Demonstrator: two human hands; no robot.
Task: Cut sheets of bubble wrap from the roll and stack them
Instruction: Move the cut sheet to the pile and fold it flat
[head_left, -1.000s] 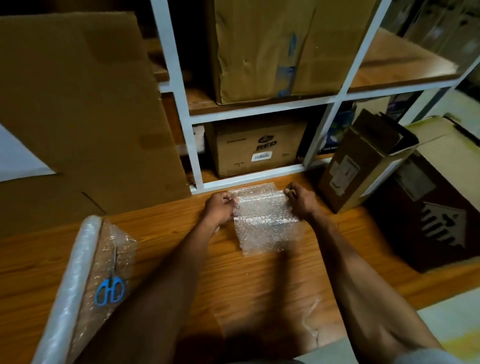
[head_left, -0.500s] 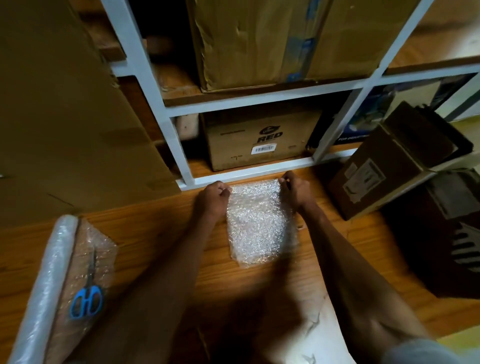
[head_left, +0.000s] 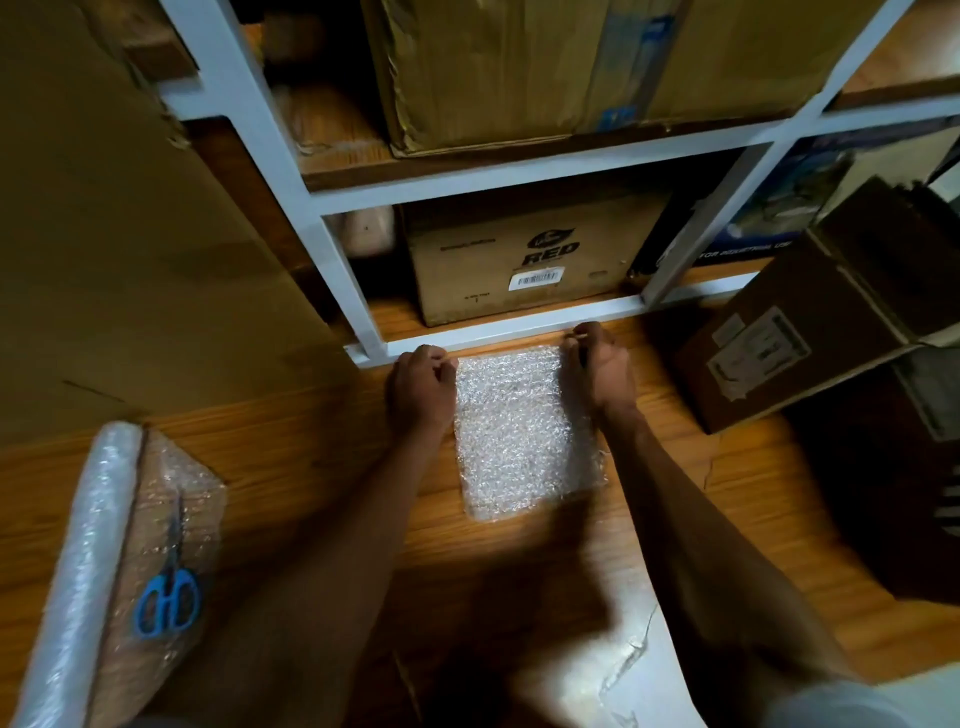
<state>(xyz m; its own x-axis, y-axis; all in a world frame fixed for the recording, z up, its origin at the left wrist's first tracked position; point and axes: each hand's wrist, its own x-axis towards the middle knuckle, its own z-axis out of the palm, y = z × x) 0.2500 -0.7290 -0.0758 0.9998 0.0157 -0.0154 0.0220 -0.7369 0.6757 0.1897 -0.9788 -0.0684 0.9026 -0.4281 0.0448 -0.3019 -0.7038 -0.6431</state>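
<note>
both hands (head_left: 511, 382) pinching bubble wrap sheet (head_left: 524, 434) corners

Both arms reach forward, hands side by side.
The left hand (head_left: 422, 387) and right hand (head_left: 600, 366) have curled fingers, each pinching a far corner.

Warm wood-grain plank floor (head_left: 291, 467), dimly lit, with one brighter patch at centre. At 12 o'clock, a white-painted metal shelving frame (head_left: 332, 260) with brown wooden shelf boards (head_left: 467, 171) carrying brown corrugated cardboard cartons (head_left: 530, 260). At 9 o'clock, a large flat brown cardboard sheet (head_left: 130, 234) leans upright. At 3 o'clock, a tilted open brown cardboard box (head_left: 810, 332).
</note>
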